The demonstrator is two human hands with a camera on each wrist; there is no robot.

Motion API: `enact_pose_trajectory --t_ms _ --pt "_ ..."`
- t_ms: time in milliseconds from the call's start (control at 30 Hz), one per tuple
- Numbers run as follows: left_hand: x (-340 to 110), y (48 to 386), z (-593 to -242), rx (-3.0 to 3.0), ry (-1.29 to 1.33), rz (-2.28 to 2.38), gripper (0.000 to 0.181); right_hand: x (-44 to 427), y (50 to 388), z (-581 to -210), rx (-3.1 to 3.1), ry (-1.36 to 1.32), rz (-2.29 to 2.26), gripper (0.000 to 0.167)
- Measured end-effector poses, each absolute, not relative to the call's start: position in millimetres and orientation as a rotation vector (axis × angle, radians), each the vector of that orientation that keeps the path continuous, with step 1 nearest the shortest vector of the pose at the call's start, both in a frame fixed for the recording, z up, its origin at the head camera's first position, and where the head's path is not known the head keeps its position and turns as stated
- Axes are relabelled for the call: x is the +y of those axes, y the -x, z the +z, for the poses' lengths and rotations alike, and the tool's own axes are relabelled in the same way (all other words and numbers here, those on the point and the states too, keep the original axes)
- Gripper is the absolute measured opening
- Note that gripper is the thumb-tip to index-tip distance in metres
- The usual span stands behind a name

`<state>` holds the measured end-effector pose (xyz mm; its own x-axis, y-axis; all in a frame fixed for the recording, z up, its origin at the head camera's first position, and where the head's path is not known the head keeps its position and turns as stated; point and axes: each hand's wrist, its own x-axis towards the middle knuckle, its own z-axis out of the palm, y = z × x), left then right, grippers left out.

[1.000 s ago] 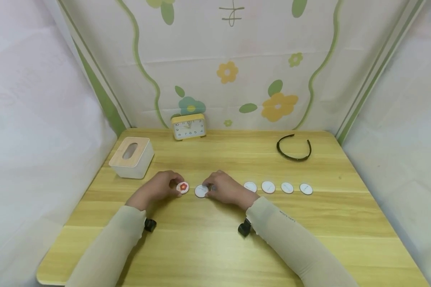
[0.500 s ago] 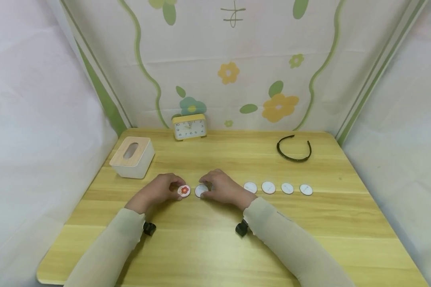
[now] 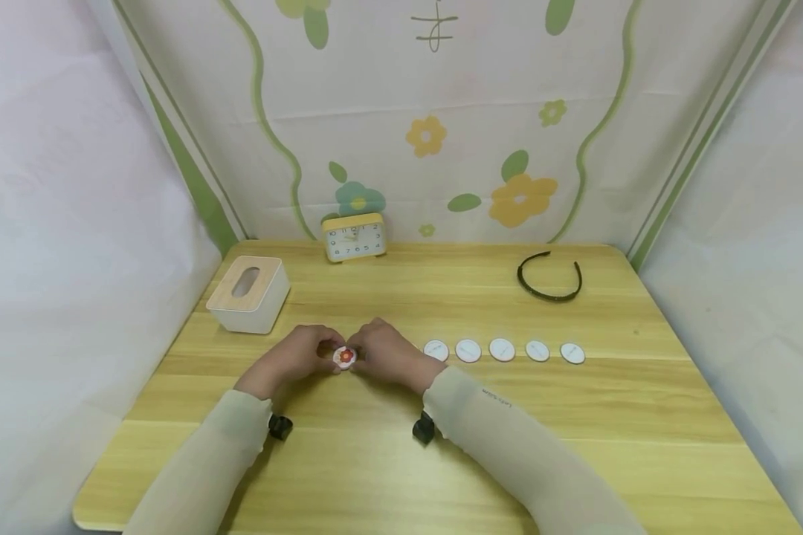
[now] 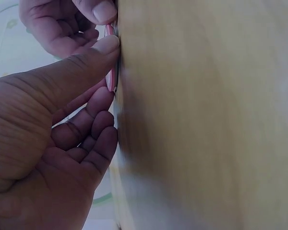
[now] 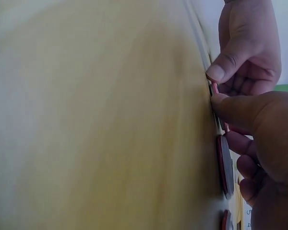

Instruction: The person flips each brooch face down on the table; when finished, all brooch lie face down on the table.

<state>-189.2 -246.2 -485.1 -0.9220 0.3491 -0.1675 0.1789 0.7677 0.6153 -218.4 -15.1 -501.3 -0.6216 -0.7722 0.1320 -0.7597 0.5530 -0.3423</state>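
My left hand [image 3: 302, 353] pinches a small round flower-printed disc [image 3: 344, 357], white with a red flower and a red edge. From the other side my right hand [image 3: 387, 354] grips the same disc by its right edge. The two hands almost meet over it at the table surface. In the left wrist view both thumbs press the rim of the disc [image 4: 110, 79]. A white-backed disc [image 5: 224, 165] lies just beside my right fingers in the right wrist view. Whatever lies beneath my right palm is hidden in the head view.
To the right runs a row of several white-backed discs [image 3: 502, 350]. A tissue box [image 3: 257, 297] stands at the back left, a yellow alarm clock [image 3: 355, 238] by the back wall. A black headband [image 3: 550, 293] lies at the back right of the wooden table [image 3: 375, 461].
My right hand has moved left, off the plain white disc and onto the flower disc. Another white disc has come into sight behind it. The left hand has slid slightly right with the flower disc.
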Motion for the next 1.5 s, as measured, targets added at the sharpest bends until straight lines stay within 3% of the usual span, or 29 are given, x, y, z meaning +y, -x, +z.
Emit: enact_pose_trajectory --t_ms 567,800,967,1500 --pt "-260.1 184.1 -480.5 2.725 -0.506 0.868 0.019 -10.2 215.6 -499.1 2.758 1.306 -0.661 0.027" --pt "-258.9 187.0 -481.3 2.705 -0.483 0.881 0.019 -10.5 216.1 -499.5 2.743 1.238 -0.785 0.010" --pt "-258.1 187.3 -481.5 2.700 -0.444 0.962 0.014 -10.9 216.1 -499.9 2.710 1.243 -0.805 0.015" --pt "-252.2 184.6 -482.4 2.670 -0.458 0.963 0.026 -9.2 218.3 -504.2 2.694 1.257 -0.743 0.021"
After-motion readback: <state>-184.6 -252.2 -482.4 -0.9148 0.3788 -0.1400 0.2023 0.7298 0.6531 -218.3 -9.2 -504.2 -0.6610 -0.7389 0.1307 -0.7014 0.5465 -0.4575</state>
